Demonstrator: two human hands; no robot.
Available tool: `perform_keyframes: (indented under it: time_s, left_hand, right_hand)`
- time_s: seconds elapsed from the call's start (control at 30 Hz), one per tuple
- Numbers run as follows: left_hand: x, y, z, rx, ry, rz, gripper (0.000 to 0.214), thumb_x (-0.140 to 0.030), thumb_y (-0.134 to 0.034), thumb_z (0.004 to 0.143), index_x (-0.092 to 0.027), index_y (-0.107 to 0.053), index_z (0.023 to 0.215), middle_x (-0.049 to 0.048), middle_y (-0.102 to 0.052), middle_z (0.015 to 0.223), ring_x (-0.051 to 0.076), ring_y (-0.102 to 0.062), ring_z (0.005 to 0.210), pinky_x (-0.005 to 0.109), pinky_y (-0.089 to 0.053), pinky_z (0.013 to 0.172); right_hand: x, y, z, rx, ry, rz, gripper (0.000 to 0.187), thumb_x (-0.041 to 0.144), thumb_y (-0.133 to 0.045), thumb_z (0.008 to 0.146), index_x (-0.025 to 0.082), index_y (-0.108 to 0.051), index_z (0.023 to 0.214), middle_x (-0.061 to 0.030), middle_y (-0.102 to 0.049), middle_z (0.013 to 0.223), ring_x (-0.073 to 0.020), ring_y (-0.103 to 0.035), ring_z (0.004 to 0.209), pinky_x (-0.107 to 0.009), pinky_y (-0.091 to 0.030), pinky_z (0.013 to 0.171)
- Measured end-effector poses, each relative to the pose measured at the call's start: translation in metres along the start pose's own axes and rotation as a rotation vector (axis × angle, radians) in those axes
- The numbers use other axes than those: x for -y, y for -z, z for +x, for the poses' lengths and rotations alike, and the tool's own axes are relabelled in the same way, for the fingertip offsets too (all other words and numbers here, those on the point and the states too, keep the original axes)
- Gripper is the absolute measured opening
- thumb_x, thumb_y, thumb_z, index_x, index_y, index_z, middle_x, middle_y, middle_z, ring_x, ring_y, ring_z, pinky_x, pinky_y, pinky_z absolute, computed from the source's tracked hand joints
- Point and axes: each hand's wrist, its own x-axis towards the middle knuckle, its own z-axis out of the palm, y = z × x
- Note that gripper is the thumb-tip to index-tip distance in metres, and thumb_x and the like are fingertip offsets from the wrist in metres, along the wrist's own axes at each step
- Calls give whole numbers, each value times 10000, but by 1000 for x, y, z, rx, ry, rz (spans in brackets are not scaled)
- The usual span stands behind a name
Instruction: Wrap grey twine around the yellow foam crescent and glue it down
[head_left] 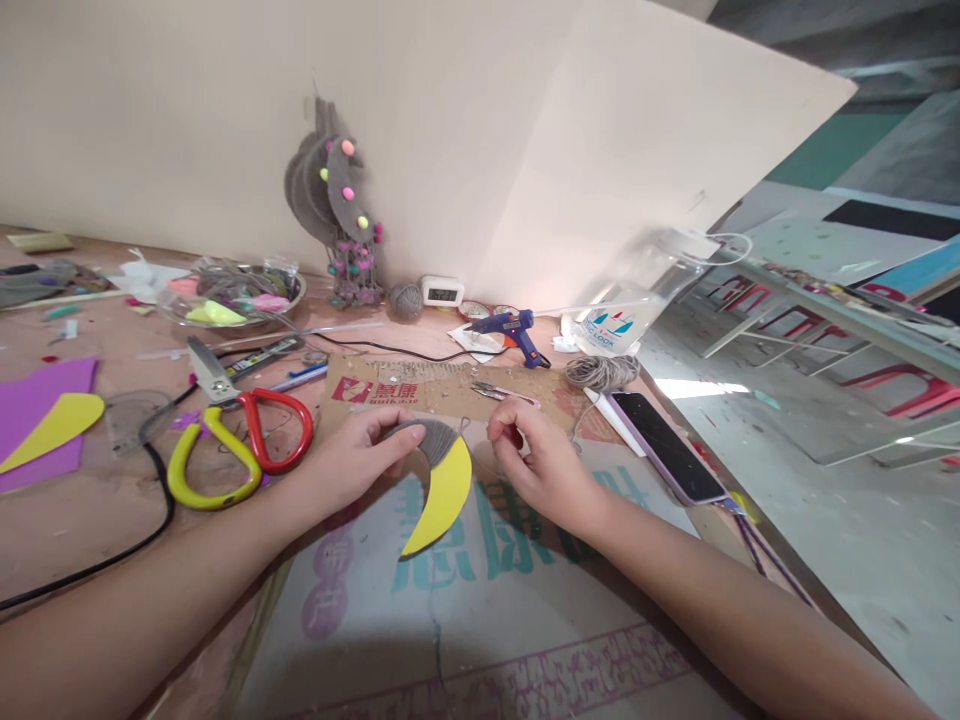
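My left hand (pixel 365 452) pinches a crescent-shaped cutout (pixel 444 490) between thumb and fingers. Its lower part is bare yellow, while grey yarn (pixel 436 440) is wound around the upper part. Close by on the right, my right hand (pixel 536 455) is closed, thumb and fingertips together; a thin strand seems to run near them, but what they grip is too fine to make out fully. A ball of grey yarn (pixel 602 373) lies beyond my right hand, with a strand trailing from it. Small thread snips (pixel 504 393) rest just past my hands.
Large scissors (pixel 217 400) with yellow and red handles lie left. A blue glue gun (pixel 514 335) and clear plastic jug (pixel 622 310) stand behind. A phone (pixel 667 447) lies right. A metal bowl (pixel 298 295) holds craft scraps. Cardboard (pixel 337 620) covers the worktop.
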Motion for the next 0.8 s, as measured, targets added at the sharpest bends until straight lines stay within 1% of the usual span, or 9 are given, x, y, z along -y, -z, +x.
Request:
perform_keyframes:
  time_s: [0.07, 0.13, 0.23, 0.33, 0.4, 0.57, 0.67, 0.73, 0.8]
  left_hand:
    - [1, 0, 0, 1, 5, -18, 262, -406, -486, 818, -166, -506, 716, -63, -422, 534, 87, -394, 496, 201, -297, 467]
    - [1, -1, 1, -3, 10, -33, 259, -407, -486, 818, -164, -513, 732, -65, -416, 528, 84, -383, 490, 200, -293, 462]
    - [2, -1, 2, -6, 16, -47, 258, -406, -488, 818, -164, -512, 730, -66, -411, 522, 80, -369, 483, 197, -289, 456]
    - [3, -1, 3, 1, 15, -60, 262, -413, -492, 814, -164, -523, 739, -67, -409, 519, 80, -373, 480, 194, -287, 452]
    - [4, -1, 3, 2, 13, -72, 262, -416, -493, 812, -164, -531, 750, -69, -410, 518, 80, -378, 473, 195, -287, 450]
    - [3, -1, 2, -19, 6, -58, 271, -428, -497, 808, -170, -515, 725, -73, -405, 505, 82, -381, 462, 199, -293, 446]
    - [3, -1, 2, -36, 1, -69, 270, -438, -502, 806, -170, -527, 780, -74, -415, 512, 83, -392, 467, 197, -305, 449]
    - [4, -2, 2, -44, -7, -120, 272, -441, -499, 807, -172, -525, 839, -72, -436, 532, 84, -411, 475, 199, -321, 460]
    - [5, -2, 3, -35, -28, -138, 290, -456, -477, 814, -170, -519, 799, -61, -452, 534, 89, -422, 482, 206, -327, 467]
  right_hand:
    - [2, 0, 0, 10, -50, 14, 101, 130, -418, 859, 184, -491, 901, 7, -529, 695, -109, -482, 605, -228, -384, 576]
    - [4, 0, 1, 37, -79, 44, 133, 176, -420, 887, 189, -535, 952, -9, -602, 754, -115, -548, 667, -235, -417, 631]
    - [4, 0, 2, 102, -107, 85, 157, 230, -440, 893, 190, -589, 864, -20, -652, 812, -127, -594, 746, -237, -439, 678]
    - [2, -1, 2, 184, -145, 61, 247, 288, -439, 894, 172, -594, 741, -4, -620, 669, -115, -562, 626, -220, -412, 580]
    - [1, -2, 2, 227, -155, 66, 304, 319, -420, 899, 164, -592, 704, 0, -591, 619, -108, -531, 585, -216, -389, 548]
    - [3, -7, 2, 248, -225, 238, 243, 329, -479, 863, 159, -604, 743, 12, -557, 626, -93, -476, 558, -205, -373, 517]
    - [6, -8, 3, 200, -276, 303, 227, 316, -493, 851, 157, -577, 714, 22, -513, 603, -84, -444, 536, -196, -360, 491]
    - [7, -7, 2, 81, -262, 283, 206, 298, -481, 859, 163, -559, 724, 19, -514, 614, -86, -451, 547, -198, -368, 497]
    - [7, -4, -1, -63, -182, 196, 161, 271, -485, 860, 175, -547, 748, 11, -532, 633, -93, -465, 564, -207, -378, 515]
